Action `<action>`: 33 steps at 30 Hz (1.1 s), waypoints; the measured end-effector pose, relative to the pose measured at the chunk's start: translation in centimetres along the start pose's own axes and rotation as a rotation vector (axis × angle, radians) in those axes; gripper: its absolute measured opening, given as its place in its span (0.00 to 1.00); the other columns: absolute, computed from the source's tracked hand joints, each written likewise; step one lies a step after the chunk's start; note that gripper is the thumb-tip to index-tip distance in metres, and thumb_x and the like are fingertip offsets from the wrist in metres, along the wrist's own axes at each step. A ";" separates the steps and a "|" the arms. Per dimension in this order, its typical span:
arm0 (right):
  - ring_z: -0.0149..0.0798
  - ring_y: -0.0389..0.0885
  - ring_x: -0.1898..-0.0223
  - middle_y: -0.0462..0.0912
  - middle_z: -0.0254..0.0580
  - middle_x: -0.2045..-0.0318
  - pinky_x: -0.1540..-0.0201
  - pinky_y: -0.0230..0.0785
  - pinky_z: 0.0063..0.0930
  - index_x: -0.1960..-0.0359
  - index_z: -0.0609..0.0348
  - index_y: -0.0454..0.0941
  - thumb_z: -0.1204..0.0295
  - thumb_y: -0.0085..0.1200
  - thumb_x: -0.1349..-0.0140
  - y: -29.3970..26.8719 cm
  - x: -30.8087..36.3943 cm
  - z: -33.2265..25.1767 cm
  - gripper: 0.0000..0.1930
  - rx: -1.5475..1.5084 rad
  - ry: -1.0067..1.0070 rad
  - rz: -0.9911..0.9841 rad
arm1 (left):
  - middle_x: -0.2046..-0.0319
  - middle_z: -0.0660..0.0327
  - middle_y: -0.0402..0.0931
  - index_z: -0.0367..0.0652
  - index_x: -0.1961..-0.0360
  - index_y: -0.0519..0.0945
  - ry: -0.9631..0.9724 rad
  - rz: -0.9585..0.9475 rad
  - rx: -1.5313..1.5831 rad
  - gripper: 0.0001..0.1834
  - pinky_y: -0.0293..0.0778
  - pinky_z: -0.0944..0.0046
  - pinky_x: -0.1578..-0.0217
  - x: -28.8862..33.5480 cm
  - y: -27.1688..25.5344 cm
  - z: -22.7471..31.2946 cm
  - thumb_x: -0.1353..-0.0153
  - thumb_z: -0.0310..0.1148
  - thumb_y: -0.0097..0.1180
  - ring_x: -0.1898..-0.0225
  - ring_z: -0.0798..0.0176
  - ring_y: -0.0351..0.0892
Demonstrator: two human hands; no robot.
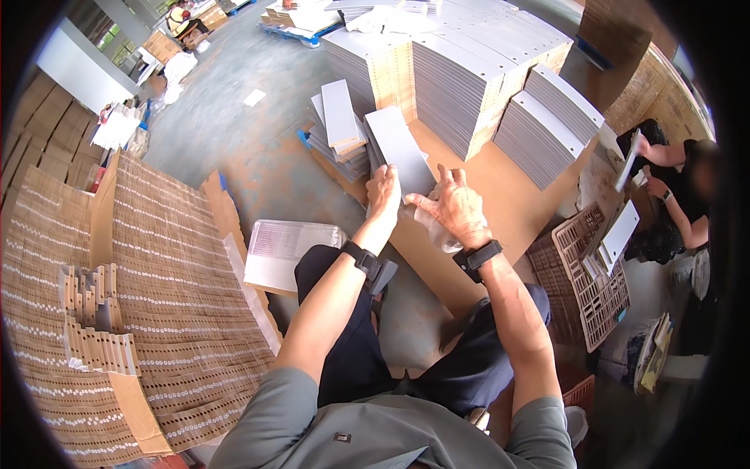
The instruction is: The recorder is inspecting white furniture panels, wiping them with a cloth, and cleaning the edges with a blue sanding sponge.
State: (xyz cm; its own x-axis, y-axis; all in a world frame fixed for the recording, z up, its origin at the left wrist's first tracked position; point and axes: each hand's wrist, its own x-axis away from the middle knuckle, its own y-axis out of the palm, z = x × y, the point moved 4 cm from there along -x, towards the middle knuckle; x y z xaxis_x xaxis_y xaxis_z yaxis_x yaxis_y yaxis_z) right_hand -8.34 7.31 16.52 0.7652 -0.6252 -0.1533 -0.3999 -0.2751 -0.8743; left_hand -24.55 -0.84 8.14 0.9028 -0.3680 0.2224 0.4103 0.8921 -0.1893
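A long light-grey panel lies on a small stack in front of me, its near end between my hands. My left hand grips the panel's near left edge, fingers close together. At the near right corner, my right hand has its thumb reaching toward the panel and a bunched white cloth under its palm. Just left of the panel stands an uneven pile of similar grey boards. The undersides of both hands are hidden.
Tall stacks of grey panels stand on brown cardboard. Drilled boards fill the left side. A wrapped pack lies near my left knee. A brown plastic crate stands right, beside a person holding a panel.
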 end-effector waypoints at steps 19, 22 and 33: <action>0.54 0.85 0.56 0.77 0.56 0.49 0.61 0.79 0.46 0.34 0.67 0.63 0.44 0.63 0.50 2.0 -0.5 -1.8 0.48 0.179 0.154 0.034 | 0.44 0.37 0.72 0.36 0.48 0.78 0.103 -0.183 -0.107 0.29 0.69 0.50 0.43 0.6 0.4 0.0 0.33 0.54 0.46 0.45 0.37 0.74; 0.56 0.85 0.59 0.78 0.58 0.52 0.61 0.79 0.47 0.35 0.67 0.64 0.46 0.64 0.51 0.0 0.2 -2.9 0.47 0.086 0.116 0.075 | 0.41 0.42 0.72 0.37 0.42 0.76 0.254 -0.133 -0.008 0.33 0.67 0.53 0.39 0.0 -0.8 0.2 0.30 0.57 0.43 0.42 0.44 0.73; 0.55 0.85 0.61 0.80 0.55 0.55 0.58 0.79 0.43 0.42 0.62 0.70 0.50 0.69 0.50 -7.1 10.4 -0.7 0.39 -0.127 -0.042 0.068 | 0.39 0.48 0.70 0.36 0.31 0.59 -0.325 -1.004 1.180 0.51 0.72 0.49 0.43 10.1 4.0 6.5 0.36 0.73 0.31 0.46 0.50 0.75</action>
State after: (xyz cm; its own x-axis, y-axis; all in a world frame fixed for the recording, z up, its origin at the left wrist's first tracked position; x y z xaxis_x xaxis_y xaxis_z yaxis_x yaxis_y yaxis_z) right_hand 2.11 2.20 21.44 0.7534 -0.6155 -0.2314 -0.5099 -0.3248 -0.7965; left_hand -14.61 0.66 15.84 0.2086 -0.9780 0.0101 0.3323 0.0806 0.9397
